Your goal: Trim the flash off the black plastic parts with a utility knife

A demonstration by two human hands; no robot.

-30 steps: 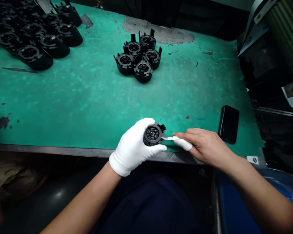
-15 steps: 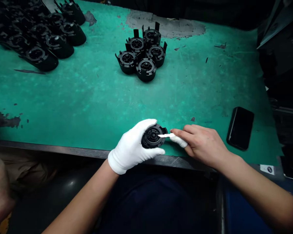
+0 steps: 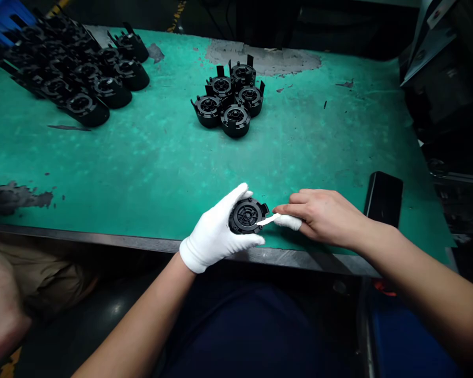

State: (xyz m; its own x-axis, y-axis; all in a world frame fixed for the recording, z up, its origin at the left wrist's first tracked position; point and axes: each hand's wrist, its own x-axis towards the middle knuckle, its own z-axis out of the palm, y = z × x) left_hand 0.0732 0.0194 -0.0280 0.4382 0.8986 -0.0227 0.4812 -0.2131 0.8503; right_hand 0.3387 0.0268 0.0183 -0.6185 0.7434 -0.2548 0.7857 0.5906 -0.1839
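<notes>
My left hand (image 3: 215, 231), in a white glove, grips a round black plastic part (image 3: 247, 215) from its left side, thumb below and fingers above. The part's ringed face is turned up toward me, above the table's front edge. Between the thumb and forefinger of my bare right hand (image 3: 319, 215) is a small pale blade (image 3: 267, 220), like a scalpel blade. Its tip lies at the lower right of the part's face; whether it touches cannot be made out. White wrapping covers my right thumb.
Several black round parts (image 3: 235, 121) stand grouped on the green table mat (image 3: 150, 173). A larger cluster of black housings (image 3: 89, 109) is at the back left. A black phone (image 3: 384, 199) lies beyond my right forearm. Another person's arm (image 3: 2, 310) shows at lower left.
The blade tip has shifted from near the middle of the part's face to its lower right rim, and the blade is more tilted. The view has moved slightly.
</notes>
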